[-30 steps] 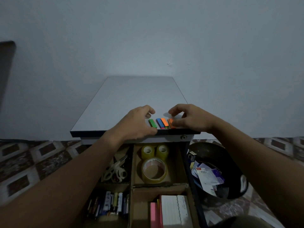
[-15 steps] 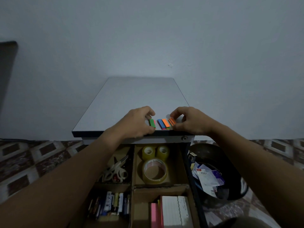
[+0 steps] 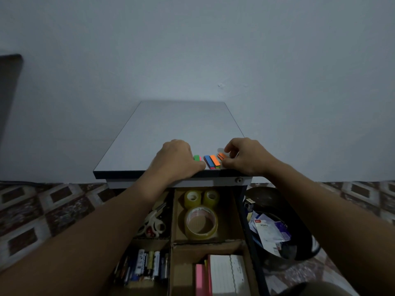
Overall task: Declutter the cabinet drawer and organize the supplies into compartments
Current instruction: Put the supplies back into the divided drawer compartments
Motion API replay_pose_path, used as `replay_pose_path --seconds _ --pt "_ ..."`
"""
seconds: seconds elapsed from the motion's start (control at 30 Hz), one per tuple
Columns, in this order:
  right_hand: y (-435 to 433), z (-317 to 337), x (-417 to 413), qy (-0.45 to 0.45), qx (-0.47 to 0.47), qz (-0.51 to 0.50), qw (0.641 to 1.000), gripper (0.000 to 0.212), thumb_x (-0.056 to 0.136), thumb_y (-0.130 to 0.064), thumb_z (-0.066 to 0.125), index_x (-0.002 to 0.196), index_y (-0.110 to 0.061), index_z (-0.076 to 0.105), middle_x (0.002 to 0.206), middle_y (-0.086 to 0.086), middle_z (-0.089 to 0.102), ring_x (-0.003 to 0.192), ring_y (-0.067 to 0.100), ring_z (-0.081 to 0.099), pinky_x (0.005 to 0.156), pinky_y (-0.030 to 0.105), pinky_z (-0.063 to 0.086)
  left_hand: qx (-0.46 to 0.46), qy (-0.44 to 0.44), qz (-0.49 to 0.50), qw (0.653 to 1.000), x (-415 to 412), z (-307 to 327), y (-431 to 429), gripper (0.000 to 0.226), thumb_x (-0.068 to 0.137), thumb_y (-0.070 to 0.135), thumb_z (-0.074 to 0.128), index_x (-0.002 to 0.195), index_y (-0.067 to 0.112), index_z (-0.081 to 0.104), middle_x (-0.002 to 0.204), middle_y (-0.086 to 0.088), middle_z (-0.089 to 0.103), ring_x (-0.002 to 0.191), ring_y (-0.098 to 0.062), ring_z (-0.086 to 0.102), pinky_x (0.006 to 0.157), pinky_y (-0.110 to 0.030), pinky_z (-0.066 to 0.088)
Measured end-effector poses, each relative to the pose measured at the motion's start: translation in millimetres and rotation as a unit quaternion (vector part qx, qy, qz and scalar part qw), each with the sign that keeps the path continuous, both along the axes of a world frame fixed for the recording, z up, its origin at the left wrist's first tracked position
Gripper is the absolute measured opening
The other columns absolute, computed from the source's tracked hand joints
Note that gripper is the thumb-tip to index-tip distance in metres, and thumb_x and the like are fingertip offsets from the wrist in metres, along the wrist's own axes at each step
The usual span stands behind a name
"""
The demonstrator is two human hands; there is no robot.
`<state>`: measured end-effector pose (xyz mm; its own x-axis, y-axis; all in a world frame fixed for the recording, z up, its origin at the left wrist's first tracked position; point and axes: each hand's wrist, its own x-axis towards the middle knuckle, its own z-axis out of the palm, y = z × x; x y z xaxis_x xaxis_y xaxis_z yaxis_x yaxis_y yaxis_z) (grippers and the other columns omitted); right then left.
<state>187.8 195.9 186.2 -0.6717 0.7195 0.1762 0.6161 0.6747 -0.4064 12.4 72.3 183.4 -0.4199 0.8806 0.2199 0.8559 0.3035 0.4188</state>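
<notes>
Small coloured sticky flags lie near the front edge of the white cabinet top: a green one, a blue-and-orange stack and an orange one. My left hand covers part of the green flag, fingers curled over it. My right hand pinches the orange flag at the right end of the row. Below, the open drawer has cardboard compartments with tape rolls, scissors, pens and batteries, and note pads.
A dark waste bin with paper packets stands on the patterned floor right of the drawer. A plain wall rises behind the cabinet. A dark panel shows at the far left.
Both hands stayed at the flags on the cabinet top. My right hand's fingers closed onto the rightmost orange flag and lifted its end slightly; the green flag sits further apart from the stack.
</notes>
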Motion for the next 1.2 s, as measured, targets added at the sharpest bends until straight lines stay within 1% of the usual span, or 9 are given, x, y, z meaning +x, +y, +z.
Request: replay_pose_path --seconds 0.17,0.33,0.53,0.7,0.77,0.83,0.97,1.1,1.2 --pt "1.9 2.6 -1.4 -0.008 0.009 -0.025 1.0 0.034 0.086 -0.031 0.072 0.114 -0.012 0.066 0.109 0.004 0.064 0.097 0.017 0.06 0.083 0.028 0.053 -0.04 0.012 0.022 0.999 1.3 6.2 4.7 0.034 0.076 0.045 0.076 0.081 0.014 0.063 0.08 -0.002 0.065 0.076 -0.018 0.063 0.07 -0.038 0.058" --pt "7.0 3.9 -0.7 -0.021 0.011 -0.044 0.999 0.026 0.087 -0.029 0.069 0.107 -0.012 0.07 0.107 0.006 0.068 0.097 0.019 0.062 0.086 0.034 0.056 -0.071 0.033 0.036 0.996 -7.8 12.3 4.4 0.029 0.078 0.039 0.076 0.085 0.014 0.064 0.083 -0.003 0.066 0.077 -0.018 0.063 0.068 -0.036 0.057" --pt "4.4 13.3 -4.7 -0.04 0.002 -0.016 0.999 0.029 0.097 -0.029 0.055 0.11 -0.013 0.074 0.111 0.006 0.071 0.099 0.02 0.061 0.078 0.028 0.046 -0.074 0.014 0.022 0.997 -20.1 18.2 1.5 0.039 0.086 0.049 0.065 0.088 0.011 0.073 0.088 -0.004 0.071 0.082 -0.02 0.064 0.076 -0.038 0.057" --pt "7.0 17.3 -8.3 -0.068 -0.017 0.0 0.998 0.022 0.095 -0.027 0.062 0.108 -0.013 0.073 0.11 0.004 0.07 0.096 0.016 0.06 0.074 0.023 0.045 -0.074 -0.007 -0.005 0.997 -20.0 19.5 3.0 0.022 0.089 0.035 0.069 0.09 0.015 0.078 0.09 0.001 0.073 0.083 -0.016 0.064 0.073 -0.035 0.057" --pt "8.4 18.6 -9.4 -0.076 -0.019 0.001 0.997 0.021 0.095 -0.028 0.064 0.106 -0.013 0.073 0.107 0.002 0.069 0.093 0.015 0.059 0.066 0.02 0.042 -0.075 -0.01 -0.015 0.997 -17.7 19.7 4.0 0.017 0.089 0.03 0.07 0.09 0.015 0.078 0.089 0.001 0.072 0.083 -0.015 0.065 0.07 -0.031 0.054" --pt "9.0 19.9 -10.8 -0.082 -0.03 0.0 0.996 0.024 0.094 -0.031 0.065 0.106 -0.011 0.073 0.101 0.001 0.067 0.091 0.015 0.058 0.059 0.018 0.04 -0.082 -0.013 -0.022 0.996 -16.6 20.9 5.2 0.015 0.089 0.026 0.07 0.083 0.013 0.076 0.084 -0.001 0.071 0.081 -0.017 0.065 0.069 -0.033 0.055" --pt "7.9 23.9 -14.2 -0.105 -0.047 0.002 0.993 0.031 0.094 -0.035 0.065 0.104 -0.008 0.074 0.101 0.004 0.069 0.089 0.016 0.059 0.066 0.024 0.043 -0.118 -0.012 -0.04 0.992 -17.0 24.9 7.9 0.028 0.09 0.022 0.067 0.065 0.01 0.06 0.07 -0.005 0.062 0.069 -0.021 0.061 0.059 -0.034 0.049" --pt "3.0 26.0 -13.7 -0.125 -0.038 0.012 0.991 0.032 0.094 -0.036 0.063 0.104 -0.007 0.073 0.093 0.002 0.065 0.085 0.015 0.057 0.057 0.019 0.04 -0.145 0.001 -0.067 0.987 -14.3 27.1 8.0 0.027 0.091 0.02 0.064 0.068 0.011 0.056 0.076 -0.009 0.065 0.077 -0.024 0.065 0.069 -0.037 0.053" --pt "0.8 23.0 -10.3 -0.119 -0.02 0.02 0.993 0.027 0.093 -0.04 0.065 0.097 -0.014 0.069 0.092 -0.002 0.062 0.084 0.013 0.057 0.06 0.02 0.042 -0.14 0.012 -0.076 0.987 -12.2 25.6 5.6 0.018 0.092 0.021 0.064 0.079 0.008 0.063 0.085 -0.009 0.068 0.082 -0.023 0.065 0.075 -0.039 0.057"
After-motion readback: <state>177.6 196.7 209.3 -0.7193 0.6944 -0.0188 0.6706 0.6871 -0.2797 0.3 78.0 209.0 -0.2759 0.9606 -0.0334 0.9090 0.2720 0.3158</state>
